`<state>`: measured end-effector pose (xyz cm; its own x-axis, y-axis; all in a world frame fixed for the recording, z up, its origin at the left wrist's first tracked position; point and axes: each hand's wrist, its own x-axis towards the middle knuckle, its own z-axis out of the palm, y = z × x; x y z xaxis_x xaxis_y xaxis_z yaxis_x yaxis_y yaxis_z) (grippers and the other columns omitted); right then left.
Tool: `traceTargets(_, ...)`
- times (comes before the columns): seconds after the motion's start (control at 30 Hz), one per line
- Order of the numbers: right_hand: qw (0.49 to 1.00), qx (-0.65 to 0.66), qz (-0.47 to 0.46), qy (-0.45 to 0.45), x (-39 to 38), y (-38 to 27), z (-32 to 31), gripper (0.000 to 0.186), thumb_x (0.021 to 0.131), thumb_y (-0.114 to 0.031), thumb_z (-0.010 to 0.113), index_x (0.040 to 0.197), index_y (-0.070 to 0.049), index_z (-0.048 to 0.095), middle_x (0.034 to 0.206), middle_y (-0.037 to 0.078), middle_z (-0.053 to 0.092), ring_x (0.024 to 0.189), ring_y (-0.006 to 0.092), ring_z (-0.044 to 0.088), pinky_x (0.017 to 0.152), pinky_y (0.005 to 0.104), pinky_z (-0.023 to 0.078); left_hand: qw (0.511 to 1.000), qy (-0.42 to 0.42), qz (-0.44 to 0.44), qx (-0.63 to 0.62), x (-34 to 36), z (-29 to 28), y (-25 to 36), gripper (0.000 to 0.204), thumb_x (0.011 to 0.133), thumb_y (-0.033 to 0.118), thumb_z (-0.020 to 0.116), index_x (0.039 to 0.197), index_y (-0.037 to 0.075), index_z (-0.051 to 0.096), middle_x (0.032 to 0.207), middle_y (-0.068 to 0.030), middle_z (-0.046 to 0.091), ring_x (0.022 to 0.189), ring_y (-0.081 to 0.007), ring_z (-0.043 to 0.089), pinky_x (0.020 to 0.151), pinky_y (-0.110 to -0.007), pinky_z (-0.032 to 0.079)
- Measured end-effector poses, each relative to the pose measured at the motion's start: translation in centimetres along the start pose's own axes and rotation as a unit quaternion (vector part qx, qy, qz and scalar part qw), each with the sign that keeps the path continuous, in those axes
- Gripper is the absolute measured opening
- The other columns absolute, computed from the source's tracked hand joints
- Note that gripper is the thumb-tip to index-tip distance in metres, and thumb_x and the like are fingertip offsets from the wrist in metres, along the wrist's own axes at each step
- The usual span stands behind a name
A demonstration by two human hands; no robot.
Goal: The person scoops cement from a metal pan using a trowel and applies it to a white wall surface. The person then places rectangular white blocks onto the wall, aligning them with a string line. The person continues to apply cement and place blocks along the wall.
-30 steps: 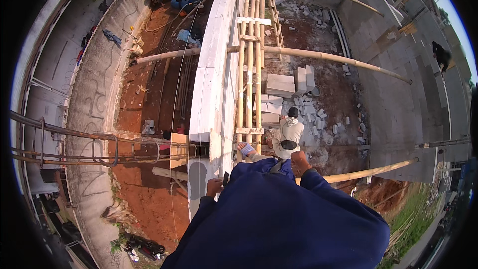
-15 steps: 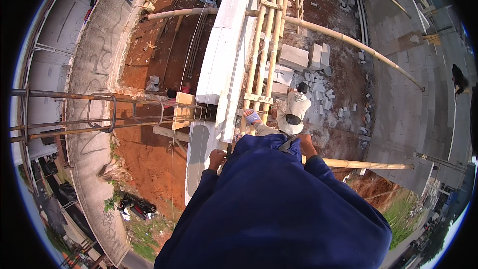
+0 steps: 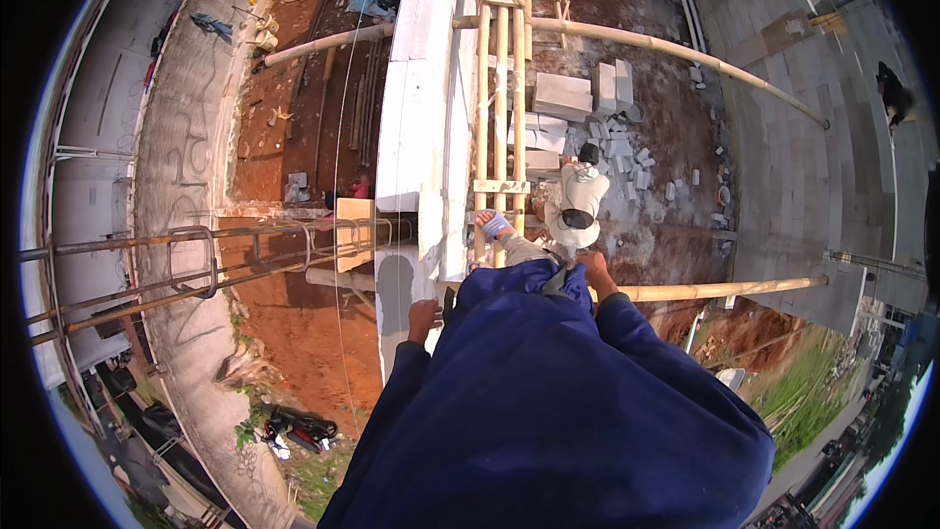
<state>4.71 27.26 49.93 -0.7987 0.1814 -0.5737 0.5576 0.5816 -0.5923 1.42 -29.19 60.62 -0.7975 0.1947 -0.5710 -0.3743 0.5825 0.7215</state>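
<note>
My left hand (image 3: 423, 319) is closed beside the top of the white block wall (image 3: 409, 137), close to a patch of grey mortar (image 3: 396, 286). What it holds, if anything, I cannot make out. On the other side of my dark blue top (image 3: 558, 382), my right hand (image 3: 597, 274) has its fingers curled in near my waist. It is next to the bamboo pole (image 3: 715, 290); whether it touches the pole or holds something is hidden. A sandalled foot (image 3: 493, 223) of mine is on the narrow bamboo scaffold (image 3: 501, 127) along the wall.
Below on the right, a person in a pale shirt (image 3: 585, 191) is near stacked light blocks (image 3: 563, 96) and rubble. Steel reinforcing bars (image 3: 147, 253) stick out leftward past a wooden board (image 3: 353, 235). A long bamboo pole (image 3: 676, 51) crosses ahead, and a string runs along the wall.
My view has turned slightly, so the wall and scaffold look more upright. Both hands stay near my sides, the right a little farther forward. The person below remains in about the same place.
</note>
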Motion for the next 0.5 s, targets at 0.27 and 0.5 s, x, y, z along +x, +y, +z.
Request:
traceTargets(0.27,1.0,0.004,0.011,0.018,0.3,4.3,2.1,0.031,0.084,-0.018,0.066,0.099,0.006,0.078,0.086,0.021,0.078,0.077,0.0294,0.08,0.072,0.0423,0.063,0.95,-0.088,0.079,0.289,1.1,-0.1,3.5,0.029,0.1,0.02,0.06,0.087,-0.001,0.075,0.09,-0.0168,0.076,0.074,-0.022,0.078,0.061,-0.038,0.065)
traceTargets(0.5,0.997,-0.044,0.061,0.031,-0.8,-0.4,-1.0,0.031,0.084,-0.02,0.069,0.099,0.004,0.08,0.089,0.022,0.08,0.085,0.0297,0.081,0.077,0.0422,0.063,0.999,-0.019,-0.036,0.005,1.1,0.8,1.8,0.024,0.094,0.019,0.068,0.098,-0.003,0.075,0.088,-0.014,0.076,0.072,-0.0227,0.076,0.059,-0.037,0.065)
